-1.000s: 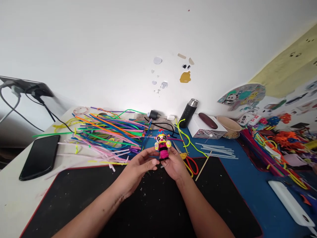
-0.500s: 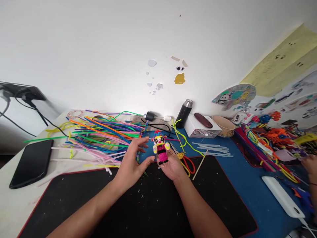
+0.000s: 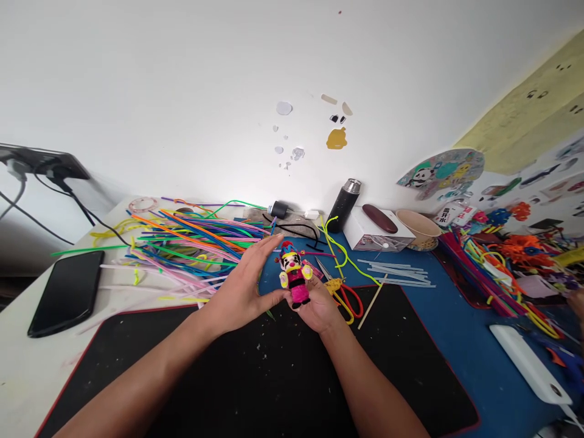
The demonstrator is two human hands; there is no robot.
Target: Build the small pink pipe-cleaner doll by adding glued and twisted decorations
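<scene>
A small pipe-cleaner doll, with a pink body, a black-and-white face and a blue-and-red hat, stands out above the black mat. My right hand grips it from below and behind, and some of those fingers are hidden by it. On the doll's left side my left hand is open, its fingers stretched up and its thumb at the doll's lower edge; whether the thumb touches is hard to tell. Just right of the doll lie scissors with red and yellow handles.
Many coloured pipe cleaners lie at the left, near a black phone. Behind are a black flask, a white box and a bowl. Glue sticks, a wooden stick and a white device are at right.
My left hand has come closer to the doll, its thumb now at the doll's edge. The doll has tilted slightly and sits a little lower. The view has shifted slightly.
</scene>
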